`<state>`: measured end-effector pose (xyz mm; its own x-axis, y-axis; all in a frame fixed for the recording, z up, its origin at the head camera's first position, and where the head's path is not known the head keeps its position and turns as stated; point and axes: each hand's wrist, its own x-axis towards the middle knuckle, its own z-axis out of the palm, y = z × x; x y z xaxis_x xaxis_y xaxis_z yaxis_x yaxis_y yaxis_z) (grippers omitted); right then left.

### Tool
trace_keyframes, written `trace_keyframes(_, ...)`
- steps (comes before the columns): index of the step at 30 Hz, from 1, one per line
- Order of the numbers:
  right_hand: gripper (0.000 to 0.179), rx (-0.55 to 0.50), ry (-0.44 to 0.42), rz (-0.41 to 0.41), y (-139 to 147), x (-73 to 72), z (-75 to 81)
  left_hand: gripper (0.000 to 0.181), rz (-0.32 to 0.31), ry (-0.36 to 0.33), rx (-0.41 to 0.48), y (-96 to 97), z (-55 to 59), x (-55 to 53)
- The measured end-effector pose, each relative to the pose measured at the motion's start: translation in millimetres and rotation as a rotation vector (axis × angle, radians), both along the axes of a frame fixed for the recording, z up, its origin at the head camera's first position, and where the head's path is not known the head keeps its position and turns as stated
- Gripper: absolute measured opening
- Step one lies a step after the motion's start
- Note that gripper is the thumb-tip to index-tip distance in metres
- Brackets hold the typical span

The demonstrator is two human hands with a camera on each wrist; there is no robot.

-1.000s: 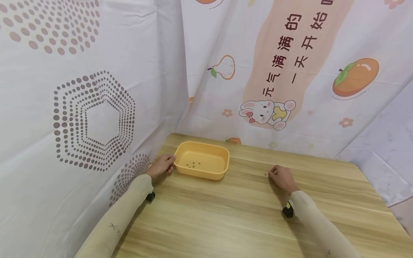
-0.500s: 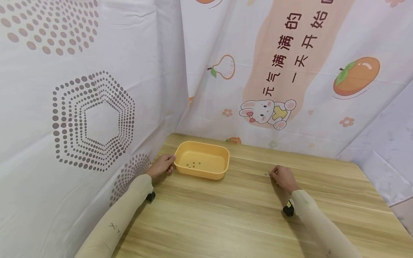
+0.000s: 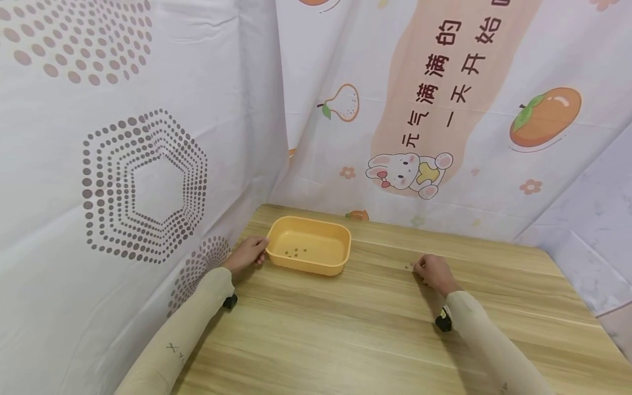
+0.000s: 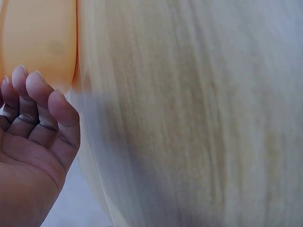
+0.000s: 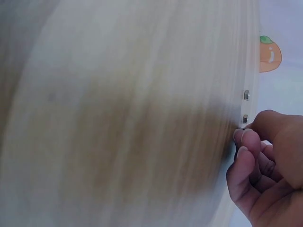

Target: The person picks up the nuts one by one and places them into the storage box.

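A yellow plastic tray stands at the back left of the table, with several small metal nuts on its floor. My left hand grips the tray's left end; the left wrist view shows curled fingers against the orange-looking wall, thumb hidden. To the right, my right hand is low at the tabletop. Its thumb and forefinger pinch a tiny dark piece, apparently another nut, mostly covered by the fingertips. Two loose nuts lie in a row just beyond them, a nearer nut and a farther nut.
The wood-grain table reaches back to a printed cloth hanging behind it. A white dotted curtain hangs along the left side, close to my left arm. Each wrist carries a small black device.
My right hand has shifted slightly right, and a second nut now shows on the table beside the first. The left hand and tray stay where they were.
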<state>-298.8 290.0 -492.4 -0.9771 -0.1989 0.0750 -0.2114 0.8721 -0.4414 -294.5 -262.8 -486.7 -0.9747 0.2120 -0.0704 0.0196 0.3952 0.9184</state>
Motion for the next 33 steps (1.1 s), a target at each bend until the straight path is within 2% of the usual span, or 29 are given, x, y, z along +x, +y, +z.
trace_keyframes(11, 0.019, -0.04, -0.046, -0.015, 0.9, 3.7, -2.6, 0.036, 0.012, -0.01, -0.023, -0.7, 0.3, 1.3)
trace_keyframes(18, 0.02, -0.043, -0.018, -0.009, -0.2, 8.2, -2.4, 0.037, 0.009, 0.004, -0.032, -2.8, -3.1, -0.9)
trace_keyframes(33, 0.019, -0.029, 0.025, -0.003, 0.6, 9.8, -3.8, 0.035, 0.012, -0.015, -0.038, -1.7, 1.0, 1.2)
